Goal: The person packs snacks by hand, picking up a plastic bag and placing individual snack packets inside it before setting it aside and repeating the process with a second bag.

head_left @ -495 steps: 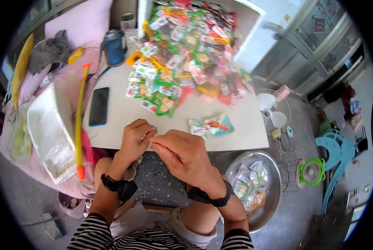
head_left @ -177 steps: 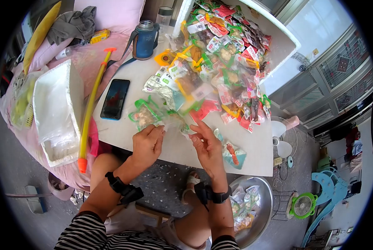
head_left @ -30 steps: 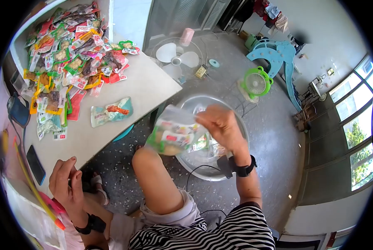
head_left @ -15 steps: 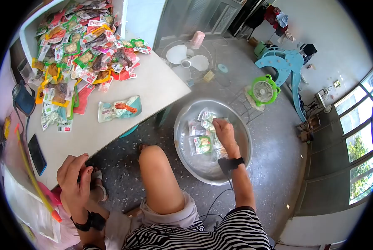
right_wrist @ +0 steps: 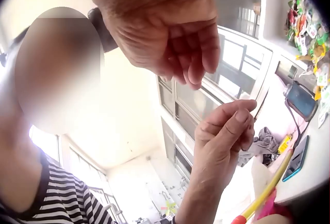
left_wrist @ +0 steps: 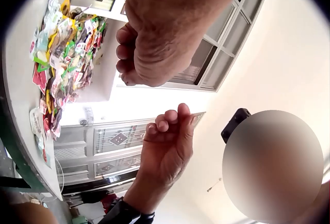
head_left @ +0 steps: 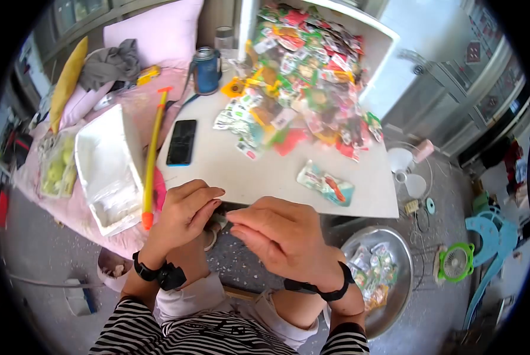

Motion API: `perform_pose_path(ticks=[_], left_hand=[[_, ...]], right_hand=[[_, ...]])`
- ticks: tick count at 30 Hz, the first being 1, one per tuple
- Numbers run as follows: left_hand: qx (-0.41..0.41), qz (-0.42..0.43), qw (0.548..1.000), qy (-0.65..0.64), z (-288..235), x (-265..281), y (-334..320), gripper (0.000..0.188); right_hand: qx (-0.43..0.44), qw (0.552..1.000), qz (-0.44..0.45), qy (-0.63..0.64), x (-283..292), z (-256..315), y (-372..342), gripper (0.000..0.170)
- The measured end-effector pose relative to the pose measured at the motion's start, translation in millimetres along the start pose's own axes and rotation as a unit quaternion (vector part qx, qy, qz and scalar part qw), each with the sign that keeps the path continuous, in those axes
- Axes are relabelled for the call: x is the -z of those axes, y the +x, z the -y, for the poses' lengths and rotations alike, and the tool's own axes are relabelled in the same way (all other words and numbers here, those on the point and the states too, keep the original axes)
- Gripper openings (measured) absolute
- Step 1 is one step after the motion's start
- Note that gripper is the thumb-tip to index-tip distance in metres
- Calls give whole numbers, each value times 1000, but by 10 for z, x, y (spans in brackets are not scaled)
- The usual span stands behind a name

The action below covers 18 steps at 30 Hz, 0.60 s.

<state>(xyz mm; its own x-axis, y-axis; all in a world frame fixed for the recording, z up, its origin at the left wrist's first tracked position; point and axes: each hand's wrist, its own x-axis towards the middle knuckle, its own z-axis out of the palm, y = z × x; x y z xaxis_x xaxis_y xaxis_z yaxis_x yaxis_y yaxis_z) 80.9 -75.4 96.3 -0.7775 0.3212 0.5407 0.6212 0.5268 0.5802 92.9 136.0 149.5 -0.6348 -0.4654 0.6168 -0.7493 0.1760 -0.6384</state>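
My left hand (head_left: 188,212) and right hand (head_left: 283,234) face each other just over the table's front edge, fingertips close together, fingers loosely curled. Neither holds anything visible. In the left wrist view the right hand (left_wrist: 167,152) shows a bare palm with bent fingers; the right wrist view shows the left hand (right_wrist: 221,141) with index finger and thumb near each other. Beyond them, a single snack packet (head_left: 327,184) with a blue-green end lies on the white table (head_left: 247,183). A heap of snack packets (head_left: 312,89) spills from a white foam box (head_left: 382,50).
A metal basin (head_left: 406,290) with several packets stands on the floor at the right. A phone (head_left: 181,142) and blue flask (head_left: 206,72) are on the table's left side. Further left are a yellow tube (head_left: 152,148) and an open white foam box (head_left: 108,165).
The right hand lowered a clear bag with a green snack packet into the basin, then came back without it to face the left hand. The head view has turned back to the table.
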Motion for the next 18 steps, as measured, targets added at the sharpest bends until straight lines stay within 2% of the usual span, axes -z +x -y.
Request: perform_pose_path(ticks=[2,3,4,5,6,8,9,10,12,14,15,17,18], left_hand=[[27,-94,994,50,310,249,-153,15],[41,-86,994,51,305,333,-179,14],[29,-156,983,97,538,396,-235,14],[117,-181,966,140,676,609,-328,15],[120,-232,942,210,920,796,-430,17],[174,-265,880,354,1360,1191,-676,24],[179,-266,847,424,1650,1357,-850,28],[218,-256,814,474,1864,1467,-973,32],[234,-229,774,542,2309,1625,-1190,27],[324,-157,774,521,2563,1692,-1335,19],[367,-119,771,507,2591,1698,-1341,15],[358,-115,773,511,2632,1672,-1361,9],[355,-116,776,509,2687,1625,-1367,8]], right_hand=[[-7,1000,-8,24,-86,-164,85,17],[-3,999,-8,35,-125,-151,152,14],[-21,999,-3,30,-150,-202,136,13],[-33,999,8,29,-189,-310,85,13],[-47,998,18,27,-224,-415,33,13],[-65,996,47,45,-331,-573,-15,11],[-72,994,57,54,-387,-648,-35,11],[-80,993,65,61,-435,-714,-44,11],[-84,991,77,66,-517,-826,-13,10],[-91,990,83,61,-584,-959,16,10],[-123,987,78,61,-622,-1038,25,13],[-186,978,68,57,-701,-1224,41,18],[-163,984,66,37,-759,-1332,104,22]])
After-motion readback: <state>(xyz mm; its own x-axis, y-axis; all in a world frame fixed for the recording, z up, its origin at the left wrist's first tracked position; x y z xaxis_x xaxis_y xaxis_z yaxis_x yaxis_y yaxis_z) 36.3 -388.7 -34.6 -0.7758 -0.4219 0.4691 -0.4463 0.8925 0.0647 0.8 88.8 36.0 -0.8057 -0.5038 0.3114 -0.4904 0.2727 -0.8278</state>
